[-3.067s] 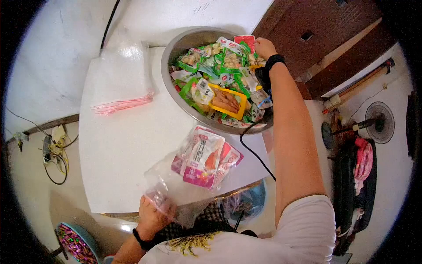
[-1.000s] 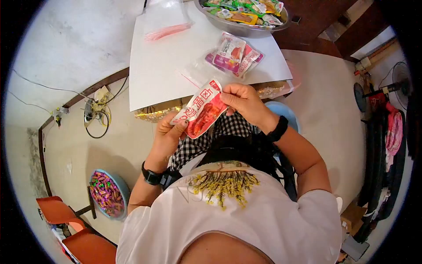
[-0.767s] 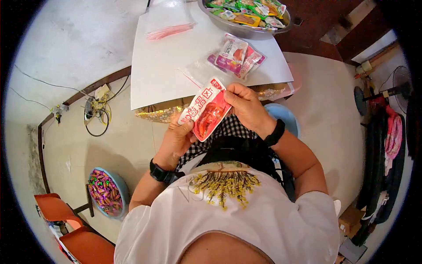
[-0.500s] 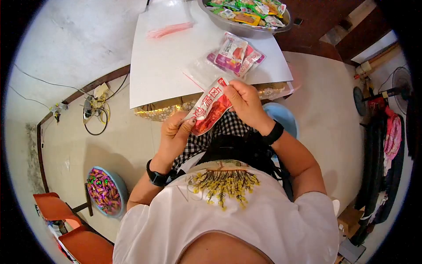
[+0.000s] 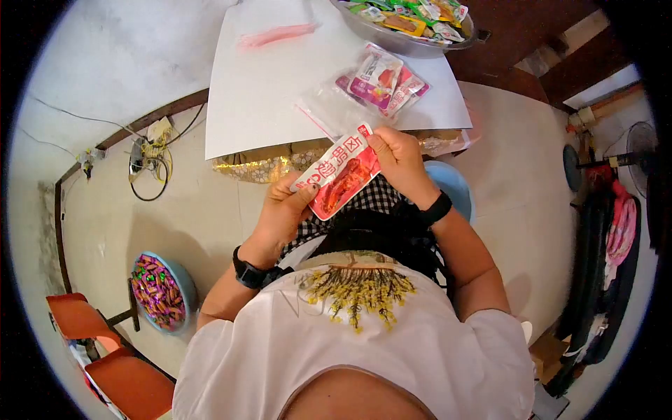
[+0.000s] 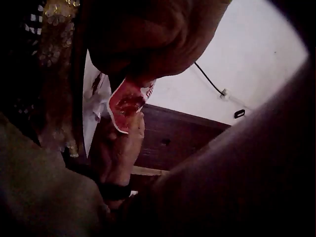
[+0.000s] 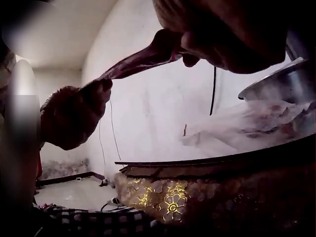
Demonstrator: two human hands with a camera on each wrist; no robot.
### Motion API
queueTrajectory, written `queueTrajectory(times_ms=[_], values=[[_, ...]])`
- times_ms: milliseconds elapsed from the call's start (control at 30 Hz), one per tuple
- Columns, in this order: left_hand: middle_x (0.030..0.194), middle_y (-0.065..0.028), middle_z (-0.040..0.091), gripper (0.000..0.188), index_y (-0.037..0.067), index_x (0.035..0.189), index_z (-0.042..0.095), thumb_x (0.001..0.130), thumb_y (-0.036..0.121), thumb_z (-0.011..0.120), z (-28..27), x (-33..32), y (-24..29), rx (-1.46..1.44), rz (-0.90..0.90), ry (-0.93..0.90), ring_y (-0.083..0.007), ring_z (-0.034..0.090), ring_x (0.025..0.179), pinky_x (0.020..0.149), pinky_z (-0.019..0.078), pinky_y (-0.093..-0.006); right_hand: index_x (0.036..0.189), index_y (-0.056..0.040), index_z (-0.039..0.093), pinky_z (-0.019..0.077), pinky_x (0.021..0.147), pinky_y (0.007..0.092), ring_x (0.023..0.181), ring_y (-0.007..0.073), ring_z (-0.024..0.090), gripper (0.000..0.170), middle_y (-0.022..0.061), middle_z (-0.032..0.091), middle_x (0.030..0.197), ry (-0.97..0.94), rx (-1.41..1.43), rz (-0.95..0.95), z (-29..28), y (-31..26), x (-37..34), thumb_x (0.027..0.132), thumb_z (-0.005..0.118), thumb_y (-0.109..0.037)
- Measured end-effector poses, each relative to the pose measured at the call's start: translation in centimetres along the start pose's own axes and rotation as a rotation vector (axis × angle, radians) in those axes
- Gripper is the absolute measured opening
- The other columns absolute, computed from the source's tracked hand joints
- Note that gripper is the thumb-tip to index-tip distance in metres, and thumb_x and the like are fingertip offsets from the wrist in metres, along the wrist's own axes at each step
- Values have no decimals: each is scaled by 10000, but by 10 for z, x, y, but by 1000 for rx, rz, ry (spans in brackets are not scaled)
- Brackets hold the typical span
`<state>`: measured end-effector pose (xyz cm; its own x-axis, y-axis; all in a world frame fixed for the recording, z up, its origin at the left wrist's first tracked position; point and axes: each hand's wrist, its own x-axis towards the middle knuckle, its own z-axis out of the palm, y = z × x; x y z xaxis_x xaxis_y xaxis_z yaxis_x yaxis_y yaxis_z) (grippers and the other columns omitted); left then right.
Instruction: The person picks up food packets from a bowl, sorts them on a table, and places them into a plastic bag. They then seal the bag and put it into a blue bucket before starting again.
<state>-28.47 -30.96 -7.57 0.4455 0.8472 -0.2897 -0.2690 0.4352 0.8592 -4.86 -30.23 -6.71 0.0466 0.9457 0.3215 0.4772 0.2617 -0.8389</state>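
Observation:
A red and white food packet (image 5: 341, 175) is stretched between both hands above the lap, its printed front facing up. The left hand (image 5: 285, 210) pinches its lower left end, thumb on top. At the upper right end the right hand (image 5: 402, 162) grips the edge between thumb and fingers. Just beyond, on the white tabletop (image 5: 266, 91), lies a clear bag (image 5: 329, 105) with purple and white packets (image 5: 378, 77) on or in it; which, I cannot tell. In the right wrist view the packet (image 7: 143, 61) appears edge-on, between the two hands.
A metal basin (image 5: 420, 46) of green and yellow packets stands at the table's far right. Pink-edged clear bags (image 5: 276, 33) lie at the far left. On the floor are a blue tub (image 5: 183, 287) of purple wrapped pieces, orange chairs (image 5: 129, 381), cables, and another blue tub (image 5: 455, 189).
Since the oldest frame, the right hand has left the basin and the left hand has let go of the clear bag; both now hold the red packet. Lately the packet has shifted slightly right.

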Motion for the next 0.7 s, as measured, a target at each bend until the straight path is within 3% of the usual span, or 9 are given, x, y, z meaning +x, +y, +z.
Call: queueTrajectory(times_ms=[67,167,200,300,367,433,467,533,700], values=[[850,10,663,155,71,1069,653,921,86,613,-11,0,0,73,-12,-34,-18,501,581,450,353,-167,785,-8,504,392,535,383,572,318,514,225,216,474,654,-19,-57,5,-1,-13,-3,931,563,-169],[871,11,672,216,64,1130,649,917,77,611,-18,-8,9,205,-85,-60,-15,501,591,467,361,-162,775,-4,491,392,539,424,580,372,502,249,206,494,646,-43,-78,-97,10,-6,-12,929,564,-186],[887,9,677,237,61,1149,645,914,75,614,-15,-12,14,220,-111,-45,-15,503,595,473,365,-163,778,-10,509,398,549,452,597,398,516,254,197,506,651,-121,-30,-5,14,-11,-16,923,576,-207],[962,1,689,277,58,1187,637,912,63,611,-42,-19,-1,150,-188,-90,-15,526,629,499,387,-180,776,-18,516,408,555,472,613,409,534,267,199,515,660,-300,-117,28,17,-15,-14,920,583,-231],[966,-3,690,266,59,1180,641,916,60,605,-57,-21,-7,92,-139,-85,-20,542,643,497,396,-191,805,-34,521,431,608,457,691,377,552,286,172,547,724,-224,-253,-1,15,-10,-8,855,664,-276],[877,-5,685,192,69,1103,659,924,64,589,-56,-22,2,66,-112,60,-27,539,609,466,369,-184,845,-45,523,440,649,445,752,353,557,325,149,563,779,-93,-402,-107,12,-11,0,802,719,-300],[851,-4,680,174,72,1082,661,926,66,585,-67,-18,3,53,-102,81,-29,533,594,457,359,-182,910,-54,512,437,714,438,850,328,545,414,121,552,865,-81,-462,-101,14,-9,1,730,772,-322],[721,43,610,122,100,1034,644,948,121,561,-73,-10,7,97,-63,119,-25,442,503,422,280,-177,930,-52,507,438,730,439,865,330,540,440,121,543,876,-71,-536,-119,21,-8,4,712,780,-320],[735,35,604,159,81,1070,643,940,80,550,-66,11,15,104,-48,110,-17,427,518,427,280,-181,869,-57,526,441,720,439,843,324,544,297,106,538,843,-60,-647,-158,31,5,8,743,733,-228]])
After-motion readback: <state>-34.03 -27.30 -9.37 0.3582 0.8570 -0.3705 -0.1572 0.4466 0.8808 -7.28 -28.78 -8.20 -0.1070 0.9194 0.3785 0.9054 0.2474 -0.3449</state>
